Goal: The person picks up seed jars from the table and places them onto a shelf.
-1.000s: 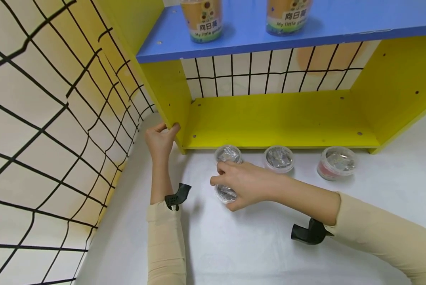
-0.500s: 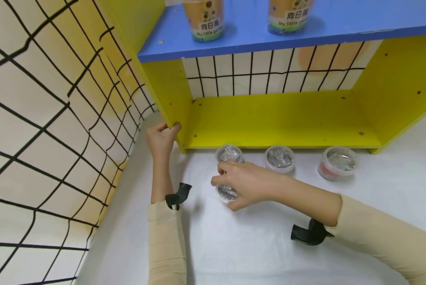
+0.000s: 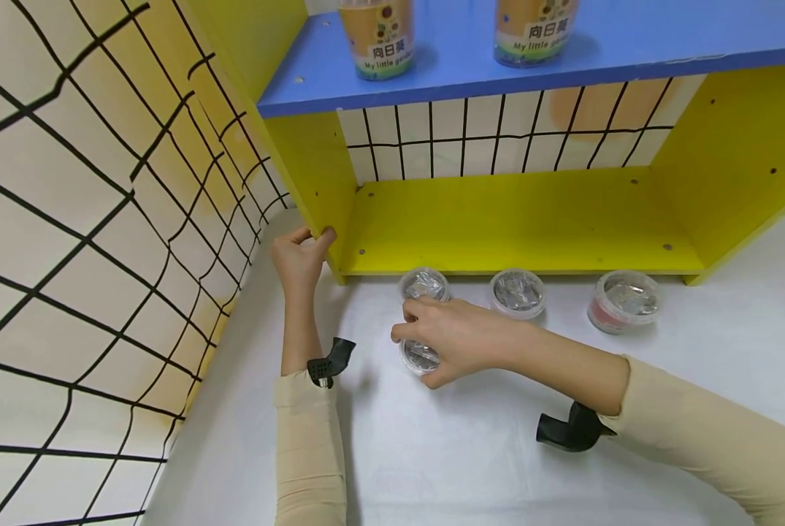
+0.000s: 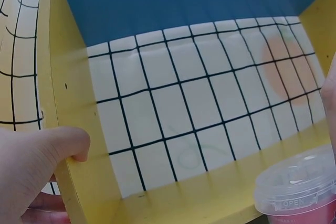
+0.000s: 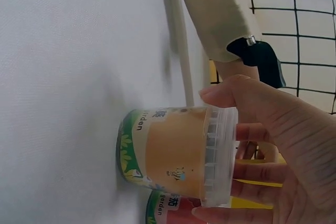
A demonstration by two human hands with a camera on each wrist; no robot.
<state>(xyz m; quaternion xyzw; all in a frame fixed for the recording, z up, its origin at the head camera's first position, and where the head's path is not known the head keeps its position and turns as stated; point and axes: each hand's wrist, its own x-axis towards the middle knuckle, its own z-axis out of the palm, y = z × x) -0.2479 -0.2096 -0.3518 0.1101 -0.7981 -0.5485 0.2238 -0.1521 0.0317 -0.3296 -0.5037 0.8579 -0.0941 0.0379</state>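
My left hand (image 3: 298,264) grips the front edge of the yellow side panel (image 4: 79,177) of a shelf unit, low on its left side. The thumb lies on the panel's inner face. With my right hand (image 3: 464,334) I hold a plastic cup (image 5: 173,150) by its clear lid, thumb on one side and fingers on the other. The cup has an orange and green label and stands upright on the white table. Right behind it is a cup with a pink-red label (image 5: 181,211), its lid (image 3: 425,283) partly covered by my fingers in the head view.
Two more lidded cups, a middle one (image 3: 517,294) and a right one (image 3: 622,301), stand along the yellow bottom shelf's (image 3: 517,219) front edge. Two orange cups, one left (image 3: 382,44) and one right (image 3: 533,33), sit on the blue shelf (image 3: 445,80). A grid-patterned wall (image 3: 90,241) borders the left.
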